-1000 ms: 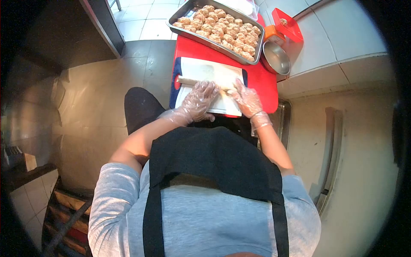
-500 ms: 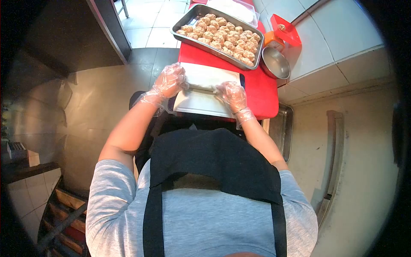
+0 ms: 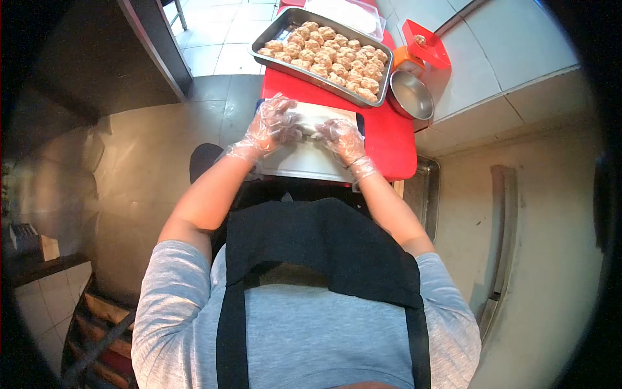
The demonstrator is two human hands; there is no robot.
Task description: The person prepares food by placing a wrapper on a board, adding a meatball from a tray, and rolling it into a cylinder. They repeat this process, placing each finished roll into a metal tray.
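Observation:
Over the white cutting board (image 3: 304,165), my two hands in clear plastic gloves face each other with curled fingers. A pale, thin strip (image 3: 310,128) runs between them, pinched at either end; what it is made of I cannot tell. My left hand (image 3: 271,123) covers the strip's left end near the board's left side. At the other end, my right hand (image 3: 342,137) has its fingers bent down toward the board surface. Just beyond the board is a metal tray (image 3: 311,75) filled with rows of lumpy, light-brown balls (image 3: 327,53).
The board rests on a red table (image 3: 394,146). At its right side stand a round metal bowl (image 3: 414,97), an orange box (image 3: 406,63) and a red plastic tray (image 3: 427,48). A clear tub (image 3: 350,13) with white contents is behind the metal tray. A tiled wall (image 3: 476,55) borders the right.
My hands have come closer together, the left moving right along the board. Less of the pale strip shows between them. The whole view has shifted slightly.

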